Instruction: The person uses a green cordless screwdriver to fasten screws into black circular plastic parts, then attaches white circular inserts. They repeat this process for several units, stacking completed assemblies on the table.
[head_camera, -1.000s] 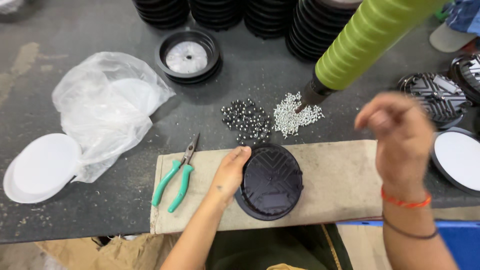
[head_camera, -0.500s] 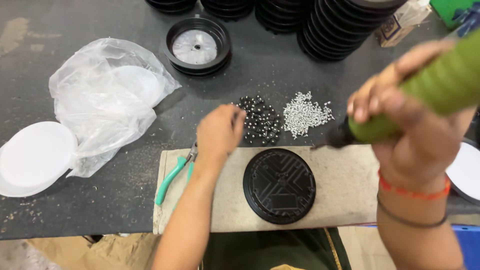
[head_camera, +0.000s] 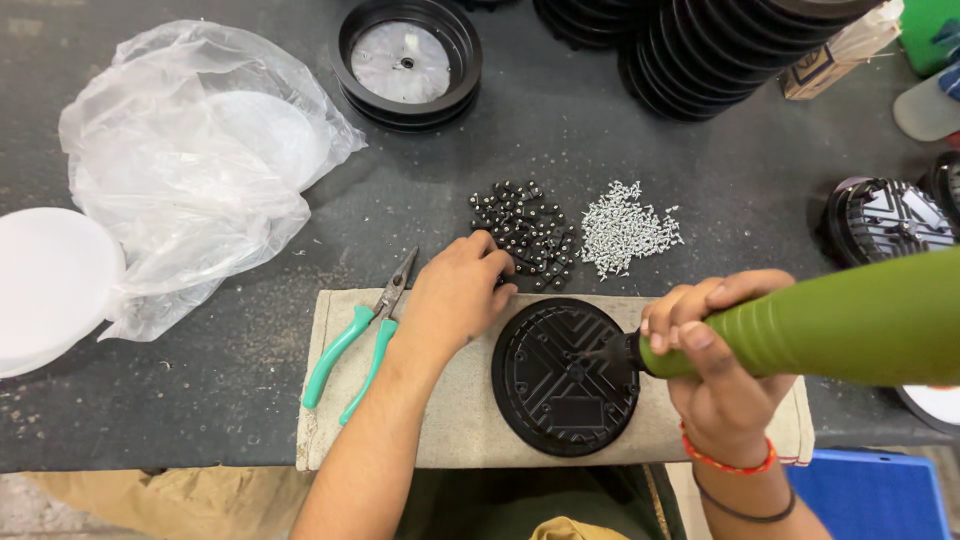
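From the head camera I count two hands over the dark counter (head_camera: 620, 130). My left hand (head_camera: 455, 295) rests with fingers curled at the near edge of the pile of black screws (head_camera: 522, 232), fingertips touching the screws; I cannot tell whether it has pinched one. My right hand (head_camera: 715, 360) is closed around one green power screwdriver (head_camera: 830, 325), whose dark tip lies against the middle of the round black cover (head_camera: 565, 378). That one cover lies flat on a beige cloth mat (head_camera: 460, 430) at the near edge of the counter, just right of the left hand. There are two screw piles: the black one and, just beside it to the right, a pile of silver screws (head_camera: 628, 228). One pair of green-handled pliers (head_camera: 360, 335) lies on the left end of the mat, jaws pointing away from me. One crumpled clear plastic bag (head_camera: 190, 170) sits at left, partly over one white disc (head_camera: 45, 285). One black ring housing with a silver centre (head_camera: 405, 62) stands beyond the screws, stacks of black parts (head_camera: 720, 60) fill the far right, and one patterned black cover (head_camera: 885, 220) sits at the right edge. I count two bands on the right wrist, one orange and one dark.
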